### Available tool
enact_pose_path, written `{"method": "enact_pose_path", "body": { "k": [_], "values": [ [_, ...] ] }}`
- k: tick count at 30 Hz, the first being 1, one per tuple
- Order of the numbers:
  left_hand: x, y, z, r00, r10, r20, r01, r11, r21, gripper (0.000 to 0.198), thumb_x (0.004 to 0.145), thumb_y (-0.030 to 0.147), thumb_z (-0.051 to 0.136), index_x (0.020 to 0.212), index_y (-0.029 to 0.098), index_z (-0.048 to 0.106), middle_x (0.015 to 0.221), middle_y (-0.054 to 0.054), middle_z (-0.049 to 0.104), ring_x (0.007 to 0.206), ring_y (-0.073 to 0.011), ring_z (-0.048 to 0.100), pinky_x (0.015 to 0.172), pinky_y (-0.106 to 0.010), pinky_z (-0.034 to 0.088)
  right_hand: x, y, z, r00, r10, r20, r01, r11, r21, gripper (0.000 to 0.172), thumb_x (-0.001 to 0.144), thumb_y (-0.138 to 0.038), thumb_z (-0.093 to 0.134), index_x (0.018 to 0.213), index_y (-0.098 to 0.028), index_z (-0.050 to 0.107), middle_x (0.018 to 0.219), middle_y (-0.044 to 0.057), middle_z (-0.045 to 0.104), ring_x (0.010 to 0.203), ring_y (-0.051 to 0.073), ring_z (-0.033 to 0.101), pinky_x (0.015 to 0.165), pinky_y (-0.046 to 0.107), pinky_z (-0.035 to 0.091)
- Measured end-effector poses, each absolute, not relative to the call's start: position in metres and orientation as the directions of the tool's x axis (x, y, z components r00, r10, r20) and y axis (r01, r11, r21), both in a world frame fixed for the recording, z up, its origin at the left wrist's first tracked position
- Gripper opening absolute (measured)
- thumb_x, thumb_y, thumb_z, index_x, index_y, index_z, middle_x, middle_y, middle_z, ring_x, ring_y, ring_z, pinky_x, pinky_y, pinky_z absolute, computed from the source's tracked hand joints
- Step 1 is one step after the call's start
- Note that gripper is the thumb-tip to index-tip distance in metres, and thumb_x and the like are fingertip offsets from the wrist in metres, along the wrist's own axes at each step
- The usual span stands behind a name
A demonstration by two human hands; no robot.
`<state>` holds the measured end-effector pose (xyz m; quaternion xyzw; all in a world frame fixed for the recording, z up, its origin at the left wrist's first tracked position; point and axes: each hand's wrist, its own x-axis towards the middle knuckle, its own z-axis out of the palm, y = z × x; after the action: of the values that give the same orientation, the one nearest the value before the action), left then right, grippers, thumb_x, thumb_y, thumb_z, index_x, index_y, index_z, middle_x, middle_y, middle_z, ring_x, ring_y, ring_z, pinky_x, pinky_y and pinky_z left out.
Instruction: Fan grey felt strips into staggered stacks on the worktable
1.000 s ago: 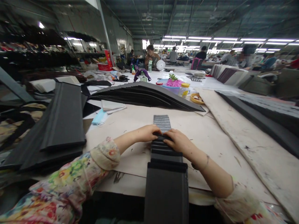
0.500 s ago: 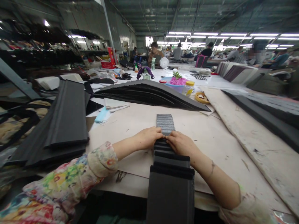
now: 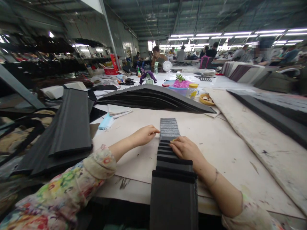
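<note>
A row of overlapping dark strips (image 3: 174, 198) runs from the table's front edge toward the middle, and small grey fabric pieces (image 3: 168, 125) overlap at its far end. My left hand (image 3: 147, 133) is just left of the grey pieces, fingers pinched together; what they hold, if anything, is too small to name. On the right side of the row, my right hand (image 3: 183, 147) rests with bent fingers pressed together at the border of grey and black. A tiny yellowish thing shows at its fingertips, too small to identify.
Behind the row lies a long fanned stack of dark panels (image 3: 153, 95). More dark panels (image 3: 72, 121) are piled at left, near a blue mask (image 3: 106, 122). A yellow-lidded jar (image 3: 192, 91) and a round yellow dish (image 3: 206, 99) stand farther back. People work in the background.
My left hand has moved left, away from the strips and from my right hand. My right hand has stayed nearly in place. The view has shifted slightly.
</note>
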<state>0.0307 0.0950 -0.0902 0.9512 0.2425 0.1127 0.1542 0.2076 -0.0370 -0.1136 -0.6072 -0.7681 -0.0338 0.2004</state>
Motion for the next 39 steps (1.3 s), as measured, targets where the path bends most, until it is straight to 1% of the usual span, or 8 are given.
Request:
{"method": "enact_pose_path", "body": {
  "k": [3, 9, 17, 21, 27, 32, 36, 39],
  "values": [
    [0.047, 0.099, -0.091, 0.859, 0.489, 0.150, 0.433, -0.852, 0.294, 0.027, 0.084, 0.015, 0.045, 0.105, 0.014, 0.062, 0.096, -0.007, 0.060, 0.091, -0.0157, 0.057, 0.084, -0.024, 0.044, 0.210, -0.038, -0.116, -0.179, 0.908, 0.378, 0.937, 0.274, -0.214, 0.031, 0.090, -0.029, 0.037, 0.087, -0.018, 0.066, 0.086, 0.007, 0.062, 0.084, 0.018, 0.054, 0.079, 0.031, 0.045],
    [0.057, 0.094, -0.096, 0.889, 0.428, 0.165, 0.402, -0.900, 0.168, 0.021, 0.082, 0.016, 0.046, 0.088, 0.016, 0.066, 0.089, -0.006, 0.059, 0.088, -0.0178, 0.055, 0.083, -0.029, 0.042, 0.210, -0.040, -0.116, -0.166, 0.899, 0.406, 0.925, 0.284, -0.251, 0.030, 0.089, -0.027, 0.038, 0.086, -0.017, 0.066, 0.086, 0.007, 0.062, 0.084, 0.017, 0.054, 0.079, 0.029, 0.045],
    [0.072, 0.102, -0.083, 0.830, 0.556, -0.044, 0.506, -0.717, 0.480, 0.007, 0.073, 0.018, 0.052, 0.073, 0.014, 0.057, 0.069, 0.000, 0.056, 0.068, -0.0141, 0.053, 0.067, -0.026, 0.044, 0.210, -0.042, -0.115, -0.143, 0.905, 0.401, 0.922, 0.269, -0.277, 0.029, 0.089, -0.027, 0.038, 0.092, -0.017, 0.065, 0.090, 0.007, 0.063, 0.085, 0.017, 0.055, 0.080, 0.030, 0.045],
    [0.074, 0.106, -0.070, 0.854, 0.486, -0.187, 0.490, -0.626, 0.606, 0.020, 0.079, 0.023, 0.045, 0.093, 0.013, 0.055, 0.078, -0.001, 0.059, 0.068, -0.0110, 0.055, 0.062, -0.022, 0.045, 0.211, -0.042, -0.114, -0.132, 0.909, 0.395, 0.919, 0.262, -0.295, 0.030, 0.089, -0.028, 0.037, 0.090, -0.018, 0.066, 0.090, 0.007, 0.064, 0.086, 0.016, 0.055, 0.080, 0.029, 0.045],
    [0.093, 0.104, -0.061, 0.908, 0.298, -0.294, 0.406, -0.454, 0.793, 0.042, 0.077, 0.024, 0.050, 0.118, 0.013, 0.046, 0.098, -0.005, 0.058, 0.088, -0.0133, 0.054, 0.075, -0.024, 0.043, 0.212, -0.043, -0.111, -0.130, 0.927, 0.353, 0.907, 0.254, -0.335, 0.037, 0.091, -0.034, 0.033, 0.087, -0.019, 0.066, 0.092, 0.006, 0.064, 0.089, 0.016, 0.055, 0.082, 0.029, 0.043],
    [0.118, 0.101, -0.068, 0.914, 0.271, -0.303, 0.406, -0.603, 0.687, 0.051, 0.068, 0.011, 0.052, 0.118, 0.013, 0.047, 0.094, -0.003, 0.061, 0.081, -0.0128, 0.056, 0.070, -0.022, 0.043, 0.212, -0.043, -0.111, -0.133, 0.922, 0.363, 0.895, 0.269, -0.357, 0.038, 0.091, -0.034, 0.031, 0.087, -0.020, 0.066, 0.094, 0.005, 0.065, 0.092, 0.016, 0.056, 0.085, 0.028, 0.042],
    [0.123, 0.097, -0.069, 0.916, 0.283, -0.283, 0.389, -0.796, 0.464, 0.037, 0.064, 0.012, 0.056, 0.101, 0.015, 0.058, 0.089, -0.001, 0.063, 0.079, -0.0133, 0.055, 0.067, -0.020, 0.042, 0.214, -0.046, -0.106, -0.142, 0.922, 0.359, 0.872, 0.288, -0.395, 0.039, 0.091, -0.035, 0.030, 0.084, -0.020, 0.066, 0.093, 0.004, 0.066, 0.090, 0.015, 0.058, 0.083, 0.026, 0.043],
    [0.121, 0.095, -0.069, 0.915, 0.299, -0.269, 0.388, -0.836, 0.388, 0.031, 0.065, 0.014, 0.057, 0.096, 0.015, 0.059, 0.088, 0.000, 0.063, 0.078, -0.0133, 0.055, 0.066, -0.020, 0.041, 0.221, -0.049, -0.100, -0.077, 0.922, 0.380, 0.838, 0.266, -0.476, 0.041, 0.092, -0.035, 0.027, 0.086, -0.019, 0.064, 0.090, 0.003, 0.066, 0.087, 0.014, 0.059, 0.081, 0.024, 0.043]
  ]
}}
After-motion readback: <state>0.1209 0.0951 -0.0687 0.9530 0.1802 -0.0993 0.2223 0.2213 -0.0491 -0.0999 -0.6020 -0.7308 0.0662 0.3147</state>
